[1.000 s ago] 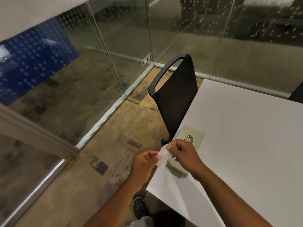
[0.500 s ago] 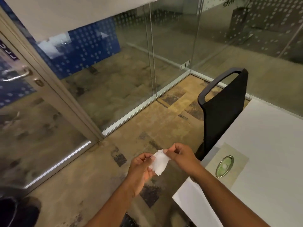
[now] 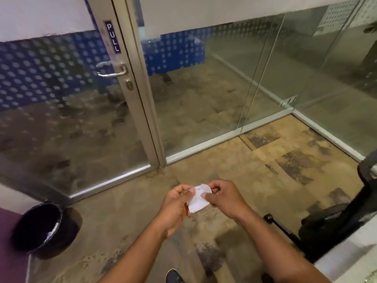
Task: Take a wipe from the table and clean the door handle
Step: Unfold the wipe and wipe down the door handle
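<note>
A small white wipe (image 3: 199, 199) is pinched between both my hands at chest height above the floor. My left hand (image 3: 176, 203) grips its left edge and my right hand (image 3: 223, 198) grips its right edge. The silver lever door handle (image 3: 112, 70) sits on the metal-framed glass door (image 3: 130, 103) at the upper left, under a dark "PULL" label (image 3: 112, 37). The handle is well above and to the left of my hands, not touched.
A black bin (image 3: 38, 225) stands on the floor at the lower left by the door. A black office chair (image 3: 346, 211) and the white table's corner (image 3: 350, 254) are at the right edge. Glass walls (image 3: 265, 78) enclose the room's corner.
The view has swung left from the table and chair toward the glass door, bringing the handle into view. Both hands have kept hold of the wipe throughout, now away from the table.
</note>
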Demonstrator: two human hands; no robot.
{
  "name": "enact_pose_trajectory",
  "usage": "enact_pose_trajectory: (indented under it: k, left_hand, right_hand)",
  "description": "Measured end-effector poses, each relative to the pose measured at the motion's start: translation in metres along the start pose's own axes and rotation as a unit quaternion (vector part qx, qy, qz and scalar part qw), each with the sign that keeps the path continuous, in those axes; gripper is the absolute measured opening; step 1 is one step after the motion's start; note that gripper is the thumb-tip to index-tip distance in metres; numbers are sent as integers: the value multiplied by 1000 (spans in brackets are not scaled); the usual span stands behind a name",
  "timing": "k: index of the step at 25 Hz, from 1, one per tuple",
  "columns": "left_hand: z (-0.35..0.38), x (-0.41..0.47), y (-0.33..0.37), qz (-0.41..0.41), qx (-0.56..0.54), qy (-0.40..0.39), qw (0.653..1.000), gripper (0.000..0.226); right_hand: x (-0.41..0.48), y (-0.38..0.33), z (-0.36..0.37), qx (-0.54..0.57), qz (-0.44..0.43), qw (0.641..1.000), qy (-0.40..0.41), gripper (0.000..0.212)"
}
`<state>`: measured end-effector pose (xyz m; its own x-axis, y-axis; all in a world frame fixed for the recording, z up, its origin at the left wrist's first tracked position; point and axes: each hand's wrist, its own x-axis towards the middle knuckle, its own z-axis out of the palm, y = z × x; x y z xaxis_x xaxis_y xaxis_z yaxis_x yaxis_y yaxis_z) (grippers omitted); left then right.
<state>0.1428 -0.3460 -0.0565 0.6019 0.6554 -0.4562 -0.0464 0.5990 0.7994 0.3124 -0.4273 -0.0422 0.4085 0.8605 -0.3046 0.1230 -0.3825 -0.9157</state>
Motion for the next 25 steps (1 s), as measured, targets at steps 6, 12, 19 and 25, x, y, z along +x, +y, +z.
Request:
enact_pose_trajectory:
  k: [6,12,19,25]
  left_hand:
    - [-89,12,53,43,-15,47,998,46]
    - [-141,45,94,80,-12,137,987,33]
    - [-188,126,157,107,-38,203,973,34]
    - [-204,212,236,127,-26,272,953,33]
  right_hand:
    - [65,-51,90,-40,-44,998,-20,16]
    - [128,-93,148,-77,-92,992,-32,14]
    - [242,-136,185,-64,-124,986,-91,19]
    - [349,-197,192,-86,-179,974,-107,14]
